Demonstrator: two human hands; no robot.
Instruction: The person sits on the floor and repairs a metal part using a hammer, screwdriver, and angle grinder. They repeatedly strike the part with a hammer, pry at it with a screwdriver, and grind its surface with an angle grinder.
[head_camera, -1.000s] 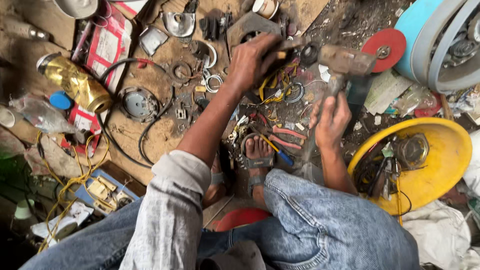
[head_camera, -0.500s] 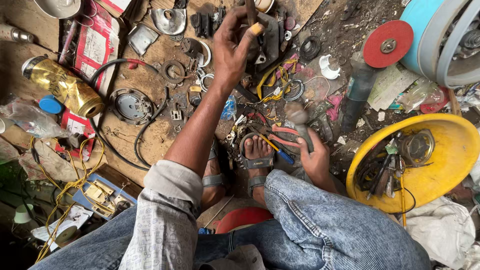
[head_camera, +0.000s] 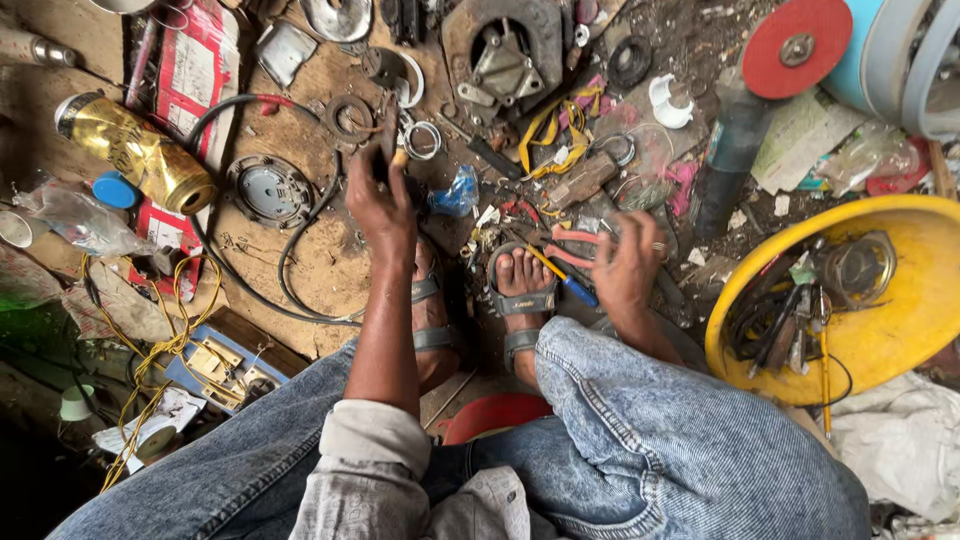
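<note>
The left hand's grip (head_camera: 380, 200), at centre frame, is closing around a slim dark tool with a pale wooden end (head_camera: 392, 150), fingers wrapped about its shaft and the tip pointing toward the top of the frame. The right hand's grip (head_camera: 625, 265), right of centre, is curling onto the red-handled pliers (head_camera: 570, 245) lying just above the sandalled feet (head_camera: 520, 290); the fingers are touching the handles, though whether they are fully clamping is hard to tell.

Going by size: the round yellow plastic basin (head_camera: 900, 330) at the right edge is holding wires and metal scraps; the dark cast-metal housing with a round opening (head_camera: 500, 50) is sitting at top centre; the dented gold metal can (head_camera: 135, 150) is lying at upper left; a black rubber cable (head_camera: 290, 270) is looping past a grey round metal plate (head_camera: 270, 190).

To my judgement, doing this well means steadying the left tool before lifting, and taking the pliers by both handles, clear of the yellow-and-blue screwdriver (head_camera: 565, 280) lying against them.
</note>
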